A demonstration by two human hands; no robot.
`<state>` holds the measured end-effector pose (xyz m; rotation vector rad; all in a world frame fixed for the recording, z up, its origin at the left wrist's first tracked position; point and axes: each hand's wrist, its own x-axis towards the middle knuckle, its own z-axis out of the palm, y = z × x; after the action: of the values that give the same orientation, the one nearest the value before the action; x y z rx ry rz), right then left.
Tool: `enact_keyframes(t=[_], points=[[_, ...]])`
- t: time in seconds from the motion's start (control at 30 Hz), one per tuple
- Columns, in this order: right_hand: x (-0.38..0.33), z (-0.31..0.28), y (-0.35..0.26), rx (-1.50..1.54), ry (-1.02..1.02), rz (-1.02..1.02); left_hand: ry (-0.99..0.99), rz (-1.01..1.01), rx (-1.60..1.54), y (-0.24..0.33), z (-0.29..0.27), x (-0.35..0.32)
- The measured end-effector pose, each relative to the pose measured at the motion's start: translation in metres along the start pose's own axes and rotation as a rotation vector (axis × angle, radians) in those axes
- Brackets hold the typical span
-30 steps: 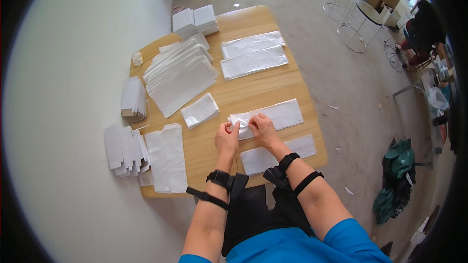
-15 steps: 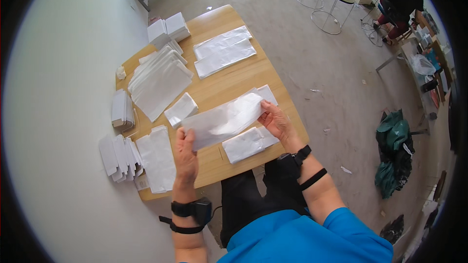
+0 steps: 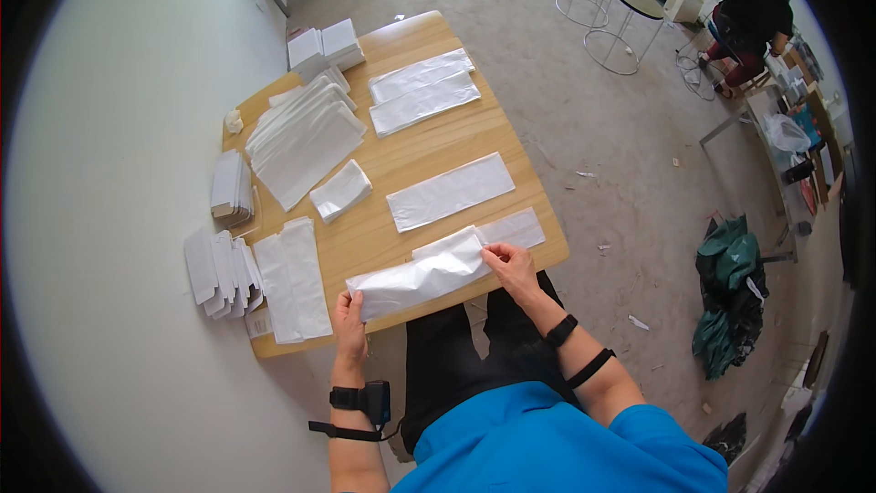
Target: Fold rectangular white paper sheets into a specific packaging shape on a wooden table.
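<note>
A long, thin white sheet (image 3: 415,276), slightly see-through and creased like plastic film, stretches between my hands at the table's near edge. My left hand (image 3: 349,319) pinches its left end. At its right end, my right hand (image 3: 513,271) grips the edge between thumb and fingers. Under and beyond its right part lies a flat folded white strip (image 3: 516,227). Farther off rests another flat white strip (image 3: 451,192). To its left is a small folded white piece (image 3: 341,190). Whether the held sheet is a bag or a single layer, I cannot tell.
The wooden table (image 3: 415,160) also bears fanned white sheets (image 3: 306,146), two white strips (image 3: 424,102) at the far right and a flat white stack (image 3: 294,283). White cartons (image 3: 224,276) line its left side. A person (image 3: 753,18) sits at the far right; green bags (image 3: 727,283) lie on the floor.
Both hands have lowered the white sheet toward the table's near edge, over the strip there. The flat strip beyond, mostly covered before, now shows fully.
</note>
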<state>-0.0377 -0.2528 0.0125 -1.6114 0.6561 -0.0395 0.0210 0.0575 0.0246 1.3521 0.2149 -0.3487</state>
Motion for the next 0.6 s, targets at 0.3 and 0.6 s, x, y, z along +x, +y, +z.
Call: enact_keyframes(t=[0.3,0.6], points=[[0.025,0.014,0.007,-0.303,0.170,-0.074,0.160,-0.025,0.104,-0.031,-0.007,0.031],[0.028,0.017,0.010,-0.389,0.201,-0.030,0.258,0.101,0.353,-0.047,-0.006,0.045]])
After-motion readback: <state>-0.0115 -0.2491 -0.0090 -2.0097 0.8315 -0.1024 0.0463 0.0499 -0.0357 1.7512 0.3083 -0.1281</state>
